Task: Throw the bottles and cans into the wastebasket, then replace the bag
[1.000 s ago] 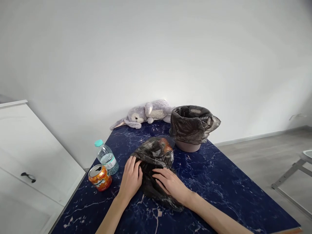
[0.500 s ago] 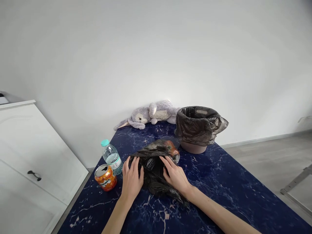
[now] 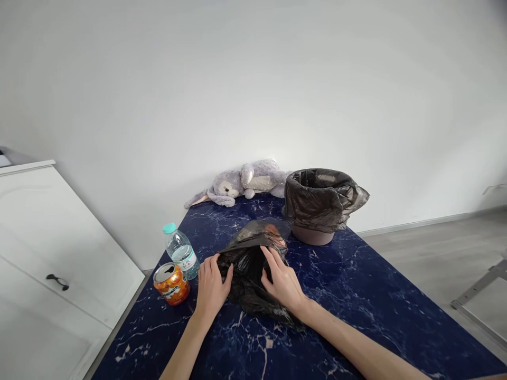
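A crumpled black plastic bag [image 3: 257, 303] lies on the table with its mouth spread towards me. My left hand [image 3: 212, 285] grips the left side of the mouth, fingers bent over the rim. On the other side my right hand [image 3: 283, 282] holds the right edge, its fingertips at the opening. Something reddish-orange shows dimly through the bag's far end; what it is I cannot make out. Left of my left hand stand an orange Mirinda can [image 3: 172, 287] with its top opened and a clear water bottle [image 3: 182, 256] with a turquoise cap.
A pinkish bin [image 3: 312, 236] lined with a black bag [image 3: 317, 206] stands at the back right of the blue marbled table [image 3: 348, 311]. Against the wall lies a grey plush rabbit [image 3: 257, 182]. A white cabinet [image 3: 51, 232] is at the left, a metal frame [image 3: 479, 285] at the right.
My left hand has slid slightly down along the bag's mouth, its fingers now more bent. The bag's far end has shifted a little. The view has moved slightly.
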Motion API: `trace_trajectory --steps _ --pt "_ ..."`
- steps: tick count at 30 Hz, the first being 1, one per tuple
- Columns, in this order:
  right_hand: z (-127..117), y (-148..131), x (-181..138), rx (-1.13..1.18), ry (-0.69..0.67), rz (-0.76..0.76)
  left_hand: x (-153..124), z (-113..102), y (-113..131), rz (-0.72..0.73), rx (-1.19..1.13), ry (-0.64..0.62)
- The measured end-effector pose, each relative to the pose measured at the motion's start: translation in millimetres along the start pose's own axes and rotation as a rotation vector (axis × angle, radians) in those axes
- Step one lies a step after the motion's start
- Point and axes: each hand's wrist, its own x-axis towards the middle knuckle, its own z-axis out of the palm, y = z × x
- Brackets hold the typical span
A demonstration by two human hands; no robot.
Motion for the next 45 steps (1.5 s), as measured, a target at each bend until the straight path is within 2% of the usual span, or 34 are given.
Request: trace_trajectory --steps 7,11,17,25,31,36,41,45 --pt "-10 -6 3 0.082 -0.015 -0.032 0 0 0 -0.034 -0.172 -0.138" --pt "-10 -5 3 0.114 -0.055 -0.066 -1 -4 9 -0.030 -0.309 -0.250" --pt "-5 -1 3 0.136 -0.059 -0.032 0 -16 23 -0.018 -0.458 -0.401" --pt "-5 2 4 0.167 -0.083 -0.017 2 -26 31 -0.092 -0.536 -0.403" --pt "-11 -3 2 0.142 -0.144 -0.077 9 -37 42 -0.136 -0.734 -0.416" --pt "-13 -3 0 0.081 -0.205 -0.131 12 -42 42 -0.197 -0.911 -0.487" --pt "-8 1 -2 0.005 -0.231 -0.089 13 -44 40 -0.280 -1.020 -0.532" --pt "-2 5 -3 -0.051 -0.233 -0.025 16 -49 39 -0.379 -1.112 -0.495"
